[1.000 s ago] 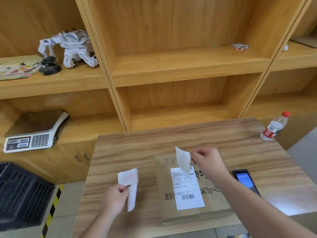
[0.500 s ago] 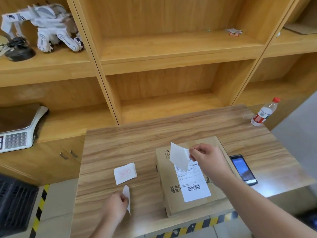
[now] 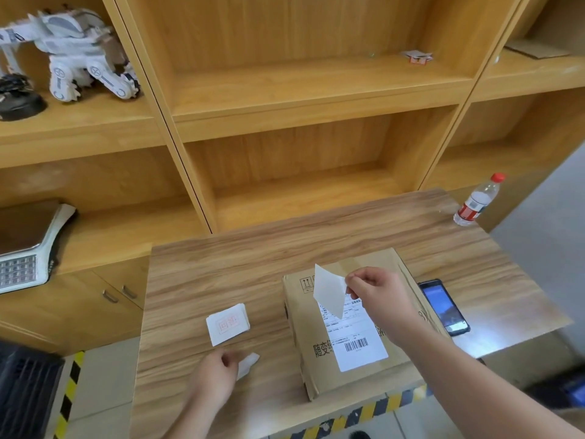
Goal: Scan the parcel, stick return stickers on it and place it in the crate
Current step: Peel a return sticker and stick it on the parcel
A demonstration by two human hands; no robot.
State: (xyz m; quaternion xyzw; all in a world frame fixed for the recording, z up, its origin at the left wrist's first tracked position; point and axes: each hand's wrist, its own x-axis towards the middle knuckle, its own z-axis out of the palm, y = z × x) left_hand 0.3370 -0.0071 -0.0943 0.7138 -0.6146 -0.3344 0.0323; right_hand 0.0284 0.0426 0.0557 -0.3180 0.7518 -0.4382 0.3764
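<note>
Dropped sticker stack (image 3: 228, 324) lies flat — left hand (image 3: 215, 380) pinches backing, right hand (image 3: 376, 296) pinches sticker (image 3: 329, 291).

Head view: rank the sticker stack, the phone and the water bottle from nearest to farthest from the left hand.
1. Sticker stack: on the table just beyond the left hand.
2. Phone: far to the right, past the parcel.
3. Water bottle: at the table's far right corner.

The black crate (image 3: 28, 388) at 8 o'clock is cut off by the frame's edge; the parcel (image 3: 357, 324) label's small print is unreadable.
</note>
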